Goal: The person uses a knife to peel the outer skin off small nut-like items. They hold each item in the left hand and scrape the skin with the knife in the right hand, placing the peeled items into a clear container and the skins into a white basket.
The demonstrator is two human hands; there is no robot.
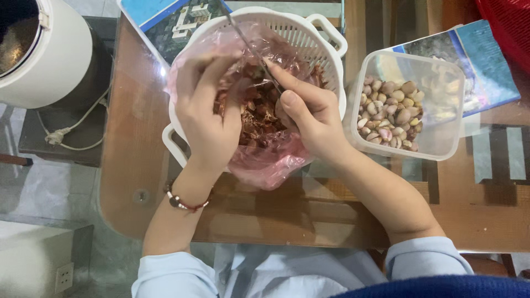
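Both hands work over a pink bag [259, 160] of peelings (in a white colander [309, 33]): left hand [207, 116] curled shut, right hand [306, 113] gripping a knife [251, 47].

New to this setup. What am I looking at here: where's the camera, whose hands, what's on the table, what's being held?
There is one picture, taken by a camera worn on a person's head and looking down at their own two bare hands; no machine is involved. The left hand, with a beaded bracelet on its wrist, reaches into a pink plastic bag of reddish-brown papery skins. The bag sits in a white slotted basket. The right hand holds a thin metal blade, probably a small knife, over the bag. What the left hand's fingers grip is hidden. To the right stands a clear plastic box holding peeled cloves, likely garlic or shallot. All this rests on a glass-topped wooden table. At top left is a white round appliance with its cord.
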